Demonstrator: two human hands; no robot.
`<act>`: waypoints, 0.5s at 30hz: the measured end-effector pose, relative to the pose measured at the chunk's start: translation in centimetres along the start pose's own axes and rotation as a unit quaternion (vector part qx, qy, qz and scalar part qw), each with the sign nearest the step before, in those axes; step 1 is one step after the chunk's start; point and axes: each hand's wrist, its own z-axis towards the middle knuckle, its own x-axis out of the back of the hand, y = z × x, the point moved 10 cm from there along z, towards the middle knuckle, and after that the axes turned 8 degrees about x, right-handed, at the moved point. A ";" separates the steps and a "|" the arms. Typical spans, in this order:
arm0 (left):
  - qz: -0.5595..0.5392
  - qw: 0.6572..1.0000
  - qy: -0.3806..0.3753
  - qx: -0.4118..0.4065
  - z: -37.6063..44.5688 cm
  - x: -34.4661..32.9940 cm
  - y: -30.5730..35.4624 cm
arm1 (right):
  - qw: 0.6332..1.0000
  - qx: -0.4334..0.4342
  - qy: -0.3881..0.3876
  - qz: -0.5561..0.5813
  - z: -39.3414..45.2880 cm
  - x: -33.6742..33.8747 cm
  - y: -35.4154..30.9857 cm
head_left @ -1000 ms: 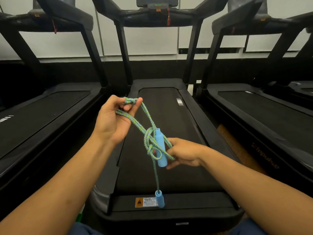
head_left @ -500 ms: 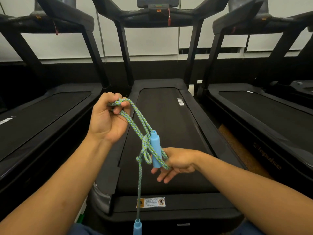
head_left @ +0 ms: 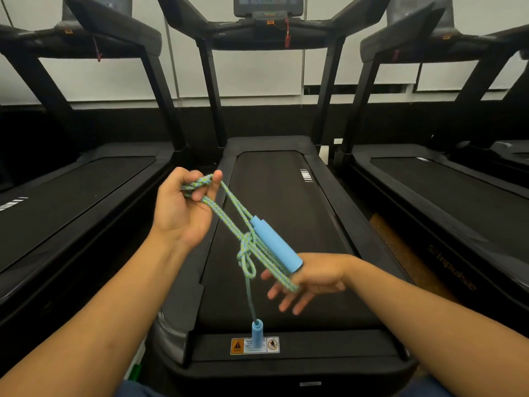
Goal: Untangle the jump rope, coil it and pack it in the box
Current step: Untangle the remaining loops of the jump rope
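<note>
**Knot slackens as the right hand opens**

Left of centre, the left hand (head_left: 183,209) has its fingers (head_left: 200,193) curled round a bunch of loops of the jump rope (head_left: 229,222), much as half a second ago. From there the blue-green strands run down and right to the knot (head_left: 246,247) at mid-frame, which now hangs looser than before, with a small loop drooping beneath it. The upper handle (head_left: 276,244), upright a moment ago, now lies tilted along the strands, its lower end resting against the right hand (head_left: 312,277). That hand has spread its fingers wide; strands only drape across them. The lower handle (head_left: 257,333), dangling at bottom centre over the treadmill (head_left: 286,196), has swung back into view. I judge untangling well underway but unfinished; no box is visible.
</note>
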 end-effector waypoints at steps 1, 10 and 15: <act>0.015 1.000 -0.011 0.008 -0.2 -0.4 -0.7 | 0.999 0.007 0.005 -0.044 0.1 -0.1 -0.2; 0.089 0.985 -0.083 0.118 -1.0 -2.6 -5.0 | 0.972 0.128 0.194 0.042 0.2 3.0 -3.9; 0.156 0.975 -0.086 0.130 -1.3 -2.7 -6.3 | 0.938 0.212 0.273 -0.025 -1.4 4.2 -7.0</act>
